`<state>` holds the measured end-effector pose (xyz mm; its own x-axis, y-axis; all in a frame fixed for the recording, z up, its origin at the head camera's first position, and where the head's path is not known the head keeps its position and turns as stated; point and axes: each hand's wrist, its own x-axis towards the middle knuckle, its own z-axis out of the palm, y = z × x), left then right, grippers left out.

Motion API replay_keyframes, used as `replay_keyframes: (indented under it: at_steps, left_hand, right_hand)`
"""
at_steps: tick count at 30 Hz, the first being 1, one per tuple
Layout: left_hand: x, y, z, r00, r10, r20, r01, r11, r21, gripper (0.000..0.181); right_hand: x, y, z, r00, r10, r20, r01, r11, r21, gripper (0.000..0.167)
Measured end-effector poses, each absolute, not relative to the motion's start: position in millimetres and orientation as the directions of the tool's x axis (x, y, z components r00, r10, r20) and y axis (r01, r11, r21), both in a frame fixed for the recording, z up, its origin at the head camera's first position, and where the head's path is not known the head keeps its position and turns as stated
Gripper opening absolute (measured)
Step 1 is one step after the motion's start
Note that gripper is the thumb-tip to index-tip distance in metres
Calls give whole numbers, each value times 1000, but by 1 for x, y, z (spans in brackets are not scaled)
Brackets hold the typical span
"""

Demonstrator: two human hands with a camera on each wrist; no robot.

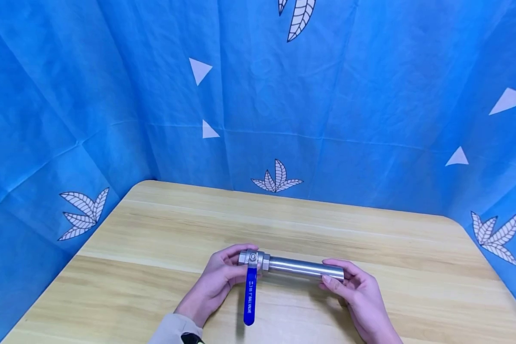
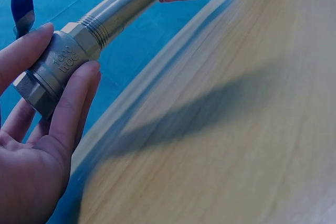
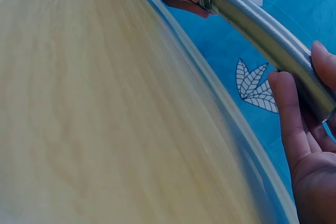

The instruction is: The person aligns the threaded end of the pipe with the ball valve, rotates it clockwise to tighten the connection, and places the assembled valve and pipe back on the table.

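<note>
My left hand [image 1: 217, 279] grips the steel body of a ball valve [image 1: 252, 258], thumb on one side and fingers on the other. From the valve a blue lever handle [image 1: 250, 298] points toward me. A shiny metal pipe [image 1: 298, 266] meets the valve's right end, and some thread [image 2: 94, 31] shows at that joint in the left wrist view. Near the pipe's far right end, my right hand [image 1: 361, 294] holds it between thumb and fingers. Valve and pipe are held above the table, nearly level, casting a shadow on the wood.
A light wooden table [image 1: 163, 229] with rounded back corners lies beneath the hands. Blue cloth [image 1: 275, 95] printed with white triangles and leaves hangs behind the table and along both its sides.
</note>
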<state>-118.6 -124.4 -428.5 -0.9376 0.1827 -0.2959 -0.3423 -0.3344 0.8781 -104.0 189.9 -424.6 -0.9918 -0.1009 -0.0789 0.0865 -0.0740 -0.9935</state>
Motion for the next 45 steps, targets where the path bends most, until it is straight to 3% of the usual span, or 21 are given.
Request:
replay_keyframes:
  at_steps: [6,12,16,20,28,38,45]
  left_hand:
    - [-119,-126,-429,-944,169,-282,-325,-356,876,61]
    - [-119,-128,-430,-944,162,-288,-329,-376,866,64]
    - [-120,-127,-429,-940,169,-296,-339,-372,864,66]
    - [-120,-126,-428,-940,177,-292,-338,-362,869,66]
    - [-120,-123,-426,-943,182,-279,-325,-315,892,64]
    - [-119,-121,-426,-942,201,-268,-320,-308,896,58]
    - [-118,-119,-427,-943,226,-245,-300,-258,918,65]
  right_hand:
    - [-105,188,-422,-992,-112,-58,65,-57,-996,48]
    - [-104,189,-424,-977,-201,78,-60,-94,-994,62]
    - [-104,190,-426,-972,-204,120,-100,-106,-989,53]
    - [-104,189,-426,-985,-151,85,-76,-60,-995,43]
    - [-105,184,-422,-995,-44,-86,87,-14,-996,39]
    - [-106,182,-423,-994,2,-107,107,-24,-994,35]
    - [-106,181,-425,-987,44,-153,151,-44,-988,35]
